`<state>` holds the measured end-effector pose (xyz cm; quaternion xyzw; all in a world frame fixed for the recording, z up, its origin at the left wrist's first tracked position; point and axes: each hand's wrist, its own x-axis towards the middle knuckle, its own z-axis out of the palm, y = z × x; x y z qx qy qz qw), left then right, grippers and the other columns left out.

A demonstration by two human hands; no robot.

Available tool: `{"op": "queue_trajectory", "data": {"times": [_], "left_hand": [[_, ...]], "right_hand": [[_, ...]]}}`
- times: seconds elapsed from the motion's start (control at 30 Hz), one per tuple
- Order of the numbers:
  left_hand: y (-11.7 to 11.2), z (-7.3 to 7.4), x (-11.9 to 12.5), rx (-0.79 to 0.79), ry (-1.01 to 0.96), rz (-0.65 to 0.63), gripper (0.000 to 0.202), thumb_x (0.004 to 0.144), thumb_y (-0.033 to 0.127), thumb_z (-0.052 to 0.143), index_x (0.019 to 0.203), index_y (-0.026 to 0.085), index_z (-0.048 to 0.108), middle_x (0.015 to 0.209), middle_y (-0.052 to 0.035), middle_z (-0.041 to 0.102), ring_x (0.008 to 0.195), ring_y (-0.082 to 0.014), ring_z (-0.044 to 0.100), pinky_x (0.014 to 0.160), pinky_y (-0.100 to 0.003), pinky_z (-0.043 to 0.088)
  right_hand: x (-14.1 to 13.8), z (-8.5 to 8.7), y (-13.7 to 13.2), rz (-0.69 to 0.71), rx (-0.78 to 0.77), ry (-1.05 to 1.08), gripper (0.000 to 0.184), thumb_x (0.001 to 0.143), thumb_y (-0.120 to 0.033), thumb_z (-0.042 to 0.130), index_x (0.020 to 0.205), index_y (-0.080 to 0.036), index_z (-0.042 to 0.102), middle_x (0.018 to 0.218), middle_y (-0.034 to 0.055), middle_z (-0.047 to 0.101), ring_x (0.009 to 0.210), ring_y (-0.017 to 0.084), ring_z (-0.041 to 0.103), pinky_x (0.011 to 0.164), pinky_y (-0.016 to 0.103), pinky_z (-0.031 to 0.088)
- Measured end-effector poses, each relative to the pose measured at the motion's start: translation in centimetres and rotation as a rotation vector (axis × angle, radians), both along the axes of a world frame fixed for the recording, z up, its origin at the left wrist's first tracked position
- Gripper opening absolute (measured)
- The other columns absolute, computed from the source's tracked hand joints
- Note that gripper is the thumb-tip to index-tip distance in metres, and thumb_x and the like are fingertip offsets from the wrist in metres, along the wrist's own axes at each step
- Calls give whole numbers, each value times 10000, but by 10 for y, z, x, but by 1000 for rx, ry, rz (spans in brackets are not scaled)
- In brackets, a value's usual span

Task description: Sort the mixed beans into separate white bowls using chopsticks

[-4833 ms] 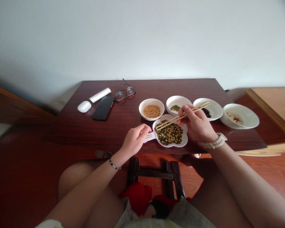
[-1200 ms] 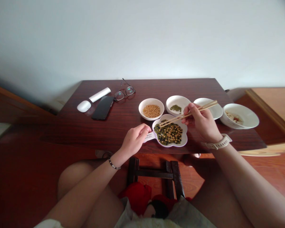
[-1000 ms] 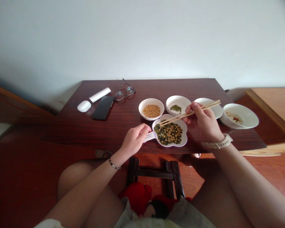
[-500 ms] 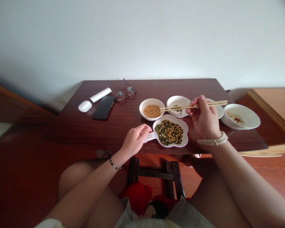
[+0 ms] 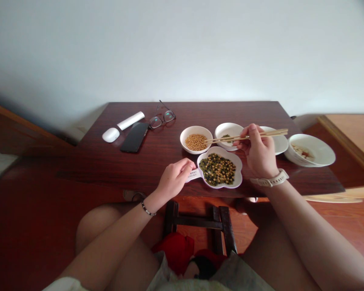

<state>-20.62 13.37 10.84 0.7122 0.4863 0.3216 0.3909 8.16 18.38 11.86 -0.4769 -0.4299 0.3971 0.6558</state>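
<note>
Right hand (image 5: 257,151) pinches a pair of bamboo chopsticks (image 5: 245,137) between thumb and fingers, held roughly level above the desk (image 5: 94,163). Chopstick tips (image 5: 206,142) reach over the right part of the soybean bowl (image 5: 196,127), above the yellow soybeans (image 5: 195,142); whether they grip a bean cannot be told. Left hand (image 5: 172,178) lies with fingers pressed together and lightly curled, fingertips (image 5: 193,169) on the labeled handle (image 5: 194,175) of the flower-shaped dish (image 5: 240,171). The dish sits at the desk's near edge, between both hands, and holds a mixture of green, dark and yellow beans (image 5: 217,169). Behind it, from left to right, stand the soybean bowl, a small white bowl (image 5: 223,126) holding a few green beans (image 5: 226,136), and a white plate (image 5: 280,141) partly hidden by the right hand. A larger white bowl (image 5: 327,152) with residue stands further right. Left of these lie eyeglasses (image 5: 163,118), a phone (image 5: 135,137), a white mouse (image 5: 111,135) and a white tube (image 5: 130,120). Watch (image 5: 269,180) on right wrist; beaded bracelet (image 5: 148,209) on left wrist.
</note>
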Motion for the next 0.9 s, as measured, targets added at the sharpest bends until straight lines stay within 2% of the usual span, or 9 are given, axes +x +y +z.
{"op": "queue_trajectory", "data": {"times": [0.33,0.57,0.9], "left_hand": [[1,-2,-1,9,3,5,385,1163,440,524,1001,203,780,1036,-52,855,908,-205,767,829,-293,517],[1,-3,-1,10,0,5,379,1167,428,525,1002,202,781,1025,-45,853,895,-193,766,797,-282,506],[1,-3,-1,14,6,3,371,1169,421,527,1006,205,781,1034,-42,854,903,-190,764,815,-295,503]], "right_hand": [[0,2,-1,-18,19,20,521,946,-731,826,853,-246,661,721,-11,662,622,134,722,536,211,586],[1,2,0,-12,17,-8,505,991,-716,780,875,-240,652,738,-6,668,607,122,724,539,205,570],[1,4,-2,-4,1,59,511,927,-709,858,851,-237,678,746,-15,655,618,119,718,524,181,582]]}}
